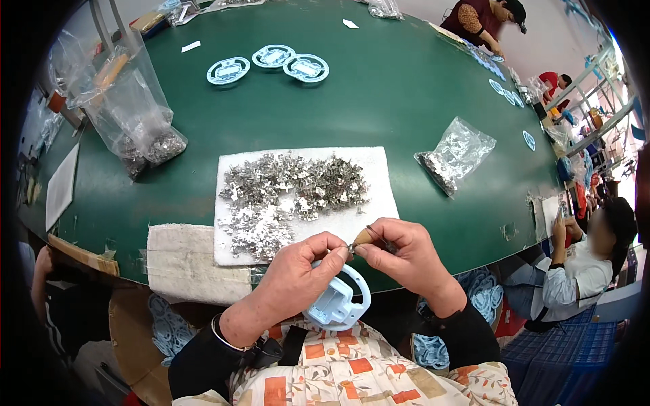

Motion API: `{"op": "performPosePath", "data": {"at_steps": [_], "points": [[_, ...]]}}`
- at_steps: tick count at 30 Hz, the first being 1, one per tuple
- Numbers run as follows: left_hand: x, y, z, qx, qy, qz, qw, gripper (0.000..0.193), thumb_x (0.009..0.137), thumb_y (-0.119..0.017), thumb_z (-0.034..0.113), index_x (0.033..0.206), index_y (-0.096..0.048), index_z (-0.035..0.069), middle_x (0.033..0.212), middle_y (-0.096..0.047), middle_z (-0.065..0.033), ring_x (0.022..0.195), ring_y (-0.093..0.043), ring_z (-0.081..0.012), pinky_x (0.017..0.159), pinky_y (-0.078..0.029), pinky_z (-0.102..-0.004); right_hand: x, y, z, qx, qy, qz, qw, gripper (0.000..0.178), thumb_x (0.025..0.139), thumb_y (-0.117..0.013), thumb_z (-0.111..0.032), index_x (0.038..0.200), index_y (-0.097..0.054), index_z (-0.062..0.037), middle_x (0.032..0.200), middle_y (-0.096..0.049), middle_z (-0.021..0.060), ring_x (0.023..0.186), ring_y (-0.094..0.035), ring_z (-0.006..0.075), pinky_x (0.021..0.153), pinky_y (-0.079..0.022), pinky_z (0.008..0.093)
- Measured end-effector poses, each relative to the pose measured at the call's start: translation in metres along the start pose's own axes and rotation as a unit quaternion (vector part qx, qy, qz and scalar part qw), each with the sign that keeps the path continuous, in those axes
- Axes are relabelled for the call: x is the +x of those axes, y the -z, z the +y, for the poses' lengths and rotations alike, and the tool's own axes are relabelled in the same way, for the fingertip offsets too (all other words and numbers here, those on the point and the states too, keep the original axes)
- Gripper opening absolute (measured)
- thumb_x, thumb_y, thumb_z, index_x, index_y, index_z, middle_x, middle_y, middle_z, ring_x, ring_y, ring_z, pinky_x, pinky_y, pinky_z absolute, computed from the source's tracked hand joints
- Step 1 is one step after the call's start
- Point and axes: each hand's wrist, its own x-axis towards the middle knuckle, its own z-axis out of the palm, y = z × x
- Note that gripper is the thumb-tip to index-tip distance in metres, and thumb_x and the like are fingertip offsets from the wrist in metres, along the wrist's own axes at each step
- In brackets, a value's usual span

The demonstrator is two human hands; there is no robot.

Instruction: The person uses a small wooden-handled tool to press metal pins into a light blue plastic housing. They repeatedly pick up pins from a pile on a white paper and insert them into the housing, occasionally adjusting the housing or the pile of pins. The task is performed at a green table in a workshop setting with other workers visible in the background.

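**Hands fit a metal clip to a blue plastic ring at the table edge**

Nearest the camera: patterned orange-and-cream apron (pixel 352 372), forearms coming up over it. Left hand (pixel 298 274) grips the pale blue round plastic housing (pixel 338 301) at lap level, fingers closed on its rim, likely to steady it. Right hand (pixel 406 254) pinches a small wooden-handled tool (pixel 365 237) shut, tip meeting the left thumb where a tiny metal part seems held; too small to confirm. Hands together, touching.

Just beyond, a white foam sheet (pixel 379 203) holds a heap of small silver metal clips (pixel 291 193), within easy reach. Green round table (pixel 379 88) carries clear plastic bags of metal parts (pixel 457 152), three more blue round housings (pixel 271 64). Other workers sit at the far and right edges; busy workshop.
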Motion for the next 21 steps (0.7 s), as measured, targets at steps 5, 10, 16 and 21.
{"op": "performPosePath", "data": {"at_steps": [5,10,16,21], "points": [[-0.001,-0.004,0.005,0.061,-0.028,0.015,0.998,0.026,0.105,-0.059,0.026,0.11,-0.069,0.002,0.09,-0.074,-0.0084,0.082,-0.067,-0.0104,0.074,-0.053,-0.0288,0.001,0.003,0.013,0.169,-0.085,-0.032,0.981,0.012,0.096,-0.07,-0.011,0.096,-0.07,0.0008,0.082,-0.06,-0.0081,0.071,-0.047,-0.0005,0.06,-0.04,0.0197],[-0.001,-0.001,-0.013,-0.048,-0.011,0.021,0.999,0.031,0.106,-0.053,0.022,0.123,-0.066,-0.001,0.099,-0.074,-0.0091,0.087,-0.067,-0.0104,0.078,-0.053,-0.0274,-0.011,0.002,0.009,0.159,-0.036,0.033,0.986,0.008,0.095,-0.069,-0.007,0.095,-0.067,0.0011,0.082,-0.059,-0.0073,0.07,-0.046,-0.0003,0.061,-0.039,0.0191],[0.0,0.005,-0.013,-0.027,0.025,0.03,0.999,0.03,0.108,-0.052,0.017,0.13,-0.061,-0.002,0.106,-0.07,-0.0032,0.091,-0.063,-0.0061,0.079,-0.053,-0.023,-0.021,-0.004,0.008,-0.07,0.132,0.067,0.986,0.011,0.082,-0.071,0.002,0.089,-0.064,-0.0015,0.081,-0.063,0.0053,0.065,-0.058,0.0104,0.058,-0.047,0.0258],[0.002,0.006,-0.012,-0.027,0.014,0.036,0.999,0.028,0.108,-0.052,0.018,0.129,-0.061,0.001,0.101,-0.068,0.0003,0.083,-0.061,-0.0037,0.074,-0.052,-0.0212,-0.015,-0.008,0.009,-0.107,0.204,0.072,0.97,0.008,0.077,-0.067,0.003,0.083,-0.063,-0.0014,0.077,-0.061,0.0032,0.063,-0.051,0.0082,0.057,-0.04,0.0229]]}}
